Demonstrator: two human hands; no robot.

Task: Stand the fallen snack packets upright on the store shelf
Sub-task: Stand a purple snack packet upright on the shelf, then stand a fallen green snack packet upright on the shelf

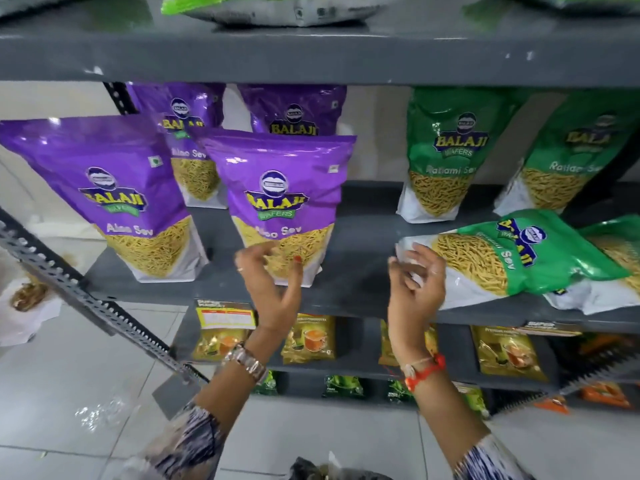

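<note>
A purple Aloo Sev packet (280,199) stands upright at the middle of the grey shelf (360,271). My left hand (273,285) is just below its bottom edge, fingers spread, holding nothing. A green Ratlami Sev packet (512,261) lies on its side at the right front of the shelf. My right hand (415,285) is at its white bottom end, fingers apart, touching or nearly touching it. A second fallen green packet (613,271) lies partly under it at the far right.
Another purple packet (110,199) stands at the left front, two more purple ones behind. Two green packets (446,157) stand at the back right. Lower shelves hold small yellow-green packets (308,337). A slotted metal upright (86,299) slants across the left. Tiled floor below.
</note>
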